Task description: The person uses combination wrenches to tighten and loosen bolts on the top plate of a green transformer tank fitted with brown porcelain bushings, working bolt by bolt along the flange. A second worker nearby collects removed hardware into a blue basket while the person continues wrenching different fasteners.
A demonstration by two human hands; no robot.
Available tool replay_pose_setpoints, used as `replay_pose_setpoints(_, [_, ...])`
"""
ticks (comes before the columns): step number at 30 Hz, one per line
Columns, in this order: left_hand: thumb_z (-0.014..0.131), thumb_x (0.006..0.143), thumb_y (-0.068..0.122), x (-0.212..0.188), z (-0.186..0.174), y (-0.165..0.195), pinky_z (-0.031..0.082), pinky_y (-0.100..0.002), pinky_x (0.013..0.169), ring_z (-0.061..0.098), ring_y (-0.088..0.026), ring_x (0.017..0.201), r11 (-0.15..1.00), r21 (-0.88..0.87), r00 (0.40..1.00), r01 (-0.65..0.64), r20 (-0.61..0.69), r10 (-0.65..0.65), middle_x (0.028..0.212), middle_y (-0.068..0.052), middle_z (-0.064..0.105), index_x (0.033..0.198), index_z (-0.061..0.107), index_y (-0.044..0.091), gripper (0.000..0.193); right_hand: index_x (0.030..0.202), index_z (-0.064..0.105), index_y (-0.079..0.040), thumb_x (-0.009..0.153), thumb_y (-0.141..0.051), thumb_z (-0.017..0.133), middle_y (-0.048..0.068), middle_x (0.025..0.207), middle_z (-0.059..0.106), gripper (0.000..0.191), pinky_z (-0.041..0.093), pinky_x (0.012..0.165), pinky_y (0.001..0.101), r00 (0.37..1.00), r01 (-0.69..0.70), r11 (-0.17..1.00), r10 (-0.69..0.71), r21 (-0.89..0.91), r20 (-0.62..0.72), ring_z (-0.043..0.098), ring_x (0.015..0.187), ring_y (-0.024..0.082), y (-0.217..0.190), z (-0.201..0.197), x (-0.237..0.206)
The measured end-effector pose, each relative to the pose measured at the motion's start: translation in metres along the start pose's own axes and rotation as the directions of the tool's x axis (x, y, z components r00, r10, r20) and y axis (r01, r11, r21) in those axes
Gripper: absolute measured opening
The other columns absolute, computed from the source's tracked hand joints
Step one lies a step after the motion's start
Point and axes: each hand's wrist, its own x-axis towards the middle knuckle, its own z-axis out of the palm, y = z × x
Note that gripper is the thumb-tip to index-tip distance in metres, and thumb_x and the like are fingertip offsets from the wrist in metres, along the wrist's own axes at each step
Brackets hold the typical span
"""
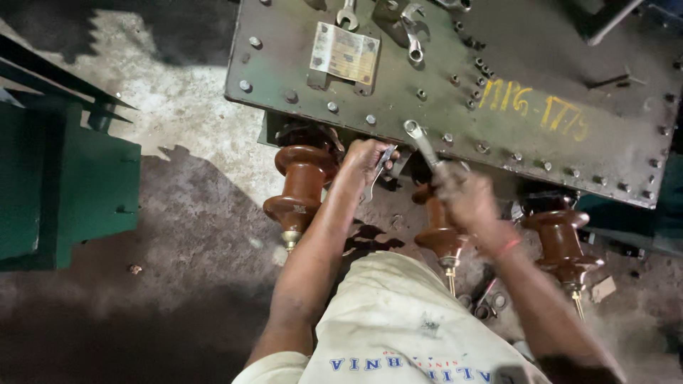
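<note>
The left hand [365,158] is closed around a small flat spanner [379,171], which hangs down from the fist just under the edge of the green metal lid [569,121]. The right hand [466,199] is blurred, but its fingers wrap tightly round the lower end of a metal socket wrench [422,144], whose round head tilts up and to the left, over the lid's bolted edge. Both hands sit close together between the brown ribbed insulators: the left insulator [302,188] stands just beside the left hand, the middle insulator [441,238] lies directly below the right hand, and the right insulator [562,245] stands near the right wrist, which wears a red band [506,248]. Two more spanners [410,32] and a worn label plate [345,53] rest on the lid farther up. A few washers [487,307] lie on the dusty floor [192,213] near the middle insulator's brass stud. A green cabinet [64,185] stands well apart to the left.
</note>
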Motion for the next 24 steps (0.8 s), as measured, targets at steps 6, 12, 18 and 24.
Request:
replay_pose_setpoints(6, [0.073,0.086,0.007,-0.028,0.015,0.007,0.049,-0.031,0.046,0.060,-0.019,0.052,0.977,-0.078,0.975,-0.200,0.086,0.206,0.074,-0.015,0.070,0.089,0.074,-0.009,0.016,0.114,0.077,-0.018,0.106,-0.052,0.043,0.015,0.081,0.074,0.048,0.055,0.078,0.0501,0.861,0.477,0.585,-0.460,-0.656,0.216,0.070,0.077,0.032,-0.047,-0.084,0.071])
replay_pose_setpoints(12, [0.093,0.074,0.028,-0.055,0.071,0.026,0.035,-0.027,0.040,0.052,-0.012,0.048,0.966,0.209,0.921,-0.152,-0.324,0.215,0.067,-0.007,0.065,0.087,0.081,-0.001,0.034,0.123,0.072,-0.017,0.104,-0.050,0.043,0.019,0.082,0.073,0.047,0.054,0.083,0.0505,0.913,0.409,0.705,-0.310,-0.579,0.267,0.071,0.079,0.034,-0.070,-0.090,0.082])
replay_pose_setpoints(18, [0.087,0.076,0.027,-0.077,0.076,0.035,0.043,-0.023,0.044,0.049,-0.008,0.050,0.975,0.067,0.944,-0.210,-0.245,0.220,0.070,0.000,0.071,0.093,0.084,0.005,0.028,0.112,0.072,-0.010,0.087,-0.029,0.059,0.014,0.086,0.073,0.034,0.049,0.083,0.0506,0.845,0.452,0.834,-0.514,-0.318,-0.147,0.071,0.084,0.030,0.017,0.027,-0.011])
replay_pose_setpoints(24, [0.089,0.077,0.022,-0.076,0.075,0.044,0.043,-0.023,0.044,0.057,-0.009,0.052,0.986,-0.069,0.981,-0.155,-0.128,0.145,0.075,-0.002,0.069,0.086,0.078,0.008,0.020,0.116,0.076,-0.011,0.104,-0.050,0.050,0.019,0.087,0.076,0.048,0.056,0.088,0.0483,0.868,0.471,0.748,-0.487,-0.468,0.096,0.074,0.086,0.033,0.033,-0.042,0.068])
